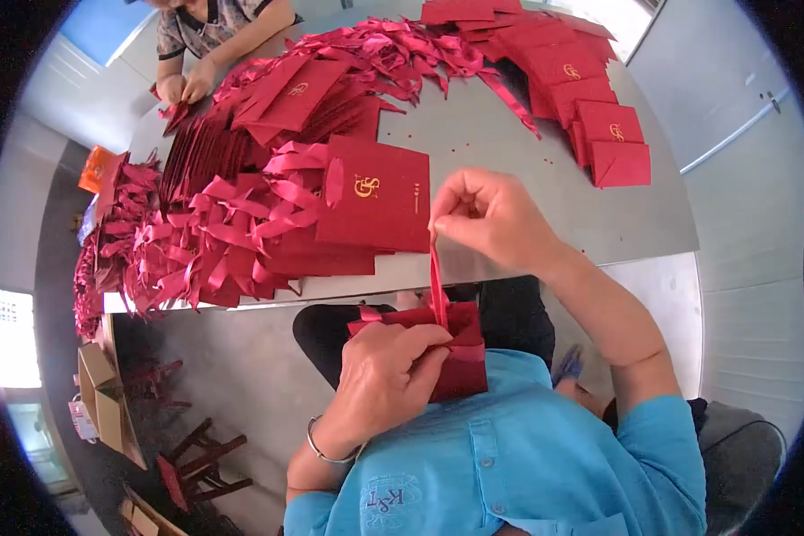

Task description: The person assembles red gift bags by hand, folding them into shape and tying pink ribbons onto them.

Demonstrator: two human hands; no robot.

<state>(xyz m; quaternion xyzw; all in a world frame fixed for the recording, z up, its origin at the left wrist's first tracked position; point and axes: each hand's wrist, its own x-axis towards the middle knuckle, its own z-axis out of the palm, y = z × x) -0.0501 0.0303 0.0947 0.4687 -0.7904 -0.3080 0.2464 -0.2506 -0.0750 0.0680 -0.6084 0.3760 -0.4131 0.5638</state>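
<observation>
A small dark red paper bag [463, 373] rests on my lap, against the front of my blue shirt. Closed on the bag's near side, my left hand [389, 371] has its thumb and fingers at the opening. Above it, my right hand [482, 214] pinches the upper end of a red ribbon [436, 277]. The ribbon runs taut and nearly upright from those fingertips down to the bag's mouth. Another bit of pink ribbon [370, 314] shows at the bag's left edge. The bag's inside is mostly hidden by my left hand.
Finished-looking red bags with ribbons [371, 196] lie piled on the table [473, 125] ahead and left. Stacked flat bags [590, 80] stand at the far right, loose ribbons [375, 54] at the back. A co-worker's hands [188, 85] handle a bag. A wooden stool [201, 464] stands lower left.
</observation>
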